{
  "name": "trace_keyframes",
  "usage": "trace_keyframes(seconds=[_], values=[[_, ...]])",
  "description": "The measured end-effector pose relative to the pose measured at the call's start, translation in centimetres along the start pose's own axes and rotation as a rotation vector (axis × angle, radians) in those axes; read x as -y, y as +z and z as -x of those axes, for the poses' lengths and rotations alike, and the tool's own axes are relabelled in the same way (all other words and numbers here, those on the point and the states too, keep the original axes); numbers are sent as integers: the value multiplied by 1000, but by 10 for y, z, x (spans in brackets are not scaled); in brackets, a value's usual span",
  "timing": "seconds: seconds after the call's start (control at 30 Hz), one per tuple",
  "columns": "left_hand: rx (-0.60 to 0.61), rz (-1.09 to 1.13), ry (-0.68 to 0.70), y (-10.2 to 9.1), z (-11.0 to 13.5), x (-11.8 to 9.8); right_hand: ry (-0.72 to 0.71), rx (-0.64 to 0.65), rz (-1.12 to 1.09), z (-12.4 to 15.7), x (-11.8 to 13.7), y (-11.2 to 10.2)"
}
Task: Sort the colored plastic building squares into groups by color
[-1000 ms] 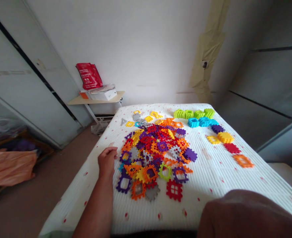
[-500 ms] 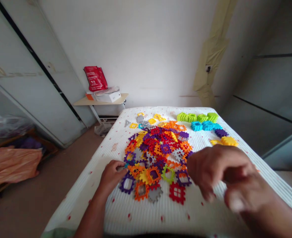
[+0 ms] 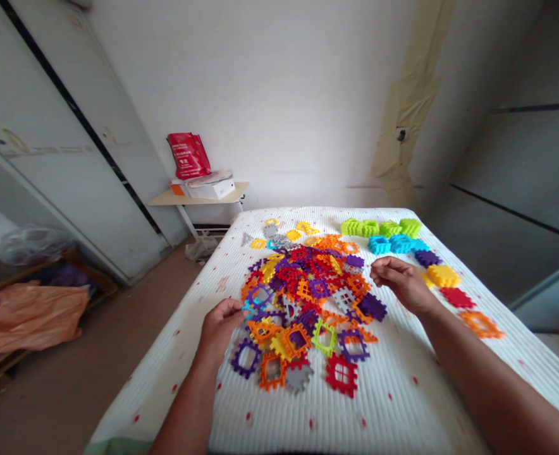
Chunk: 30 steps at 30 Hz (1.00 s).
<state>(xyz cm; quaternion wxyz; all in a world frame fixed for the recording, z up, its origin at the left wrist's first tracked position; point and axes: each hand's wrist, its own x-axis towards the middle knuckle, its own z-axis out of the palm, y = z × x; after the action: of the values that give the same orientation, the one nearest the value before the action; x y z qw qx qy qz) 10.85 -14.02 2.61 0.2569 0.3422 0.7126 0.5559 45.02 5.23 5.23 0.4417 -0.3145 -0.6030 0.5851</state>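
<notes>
My left hand (image 3: pixel 221 321) is at the left edge of the pile, thumb and fingertips closed on a light-blue interlocking plastic piece (image 3: pixel 250 309) that is partly among the other pieces. My right hand (image 3: pixel 398 281) hovers at the right side of the pile, palm down with fingers loosely bent; I see no piece in it. Closest to its fingertips is a small purple piece (image 3: pixel 355 261), and a dark purple piece (image 3: pixel 373 306) lies below. The mixed heap holds red pieces (image 3: pixel 289 276), orange frames (image 3: pixel 296 341), a green frame (image 3: pixel 324 337) and grey pieces (image 3: pixel 299 376).
Along the bed's (image 3: pixel 355 423) right side lie sorted groups: green pieces (image 3: pixel 380 228), light-blue pieces (image 3: pixel 398 244), purple pieces (image 3: pixel 427 258), yellow pieces (image 3: pixel 443 275), a red piece (image 3: pixel 456 297) and an orange frame (image 3: pixel 481 324). A small table (image 3: pixel 198 198) with a red bag (image 3: pixel 188 155) stands behind left.
My right hand has moved away from the camera and left to the pile's edge, uncovering the red and orange pieces on the right. My left hand has stayed nearly in place, its light-blue piece now showing more.
</notes>
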Motion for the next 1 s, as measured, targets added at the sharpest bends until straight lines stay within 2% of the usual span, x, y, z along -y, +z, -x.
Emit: trace_keyframes(seconds=[0.33, 0.5, 0.6, 0.77, 1.0], values=[[-219, 67, 168, 24, -15, -17, 68, 43, 47, 1, -10, 13], [-247, 85, 209, 34, -27, -26, 58, 56, 118, 0, -10, 25], [-195, 100, 234, 44, -30, -34, 23, 55, 171, 0, -9, 38], [-26, 71, 334, 65, -23, -48, -72, 74, 148, 4, 4, 62], [227, -150, 638, 91, -1, -67, -38, 250, -17, 14, 19, 84]])
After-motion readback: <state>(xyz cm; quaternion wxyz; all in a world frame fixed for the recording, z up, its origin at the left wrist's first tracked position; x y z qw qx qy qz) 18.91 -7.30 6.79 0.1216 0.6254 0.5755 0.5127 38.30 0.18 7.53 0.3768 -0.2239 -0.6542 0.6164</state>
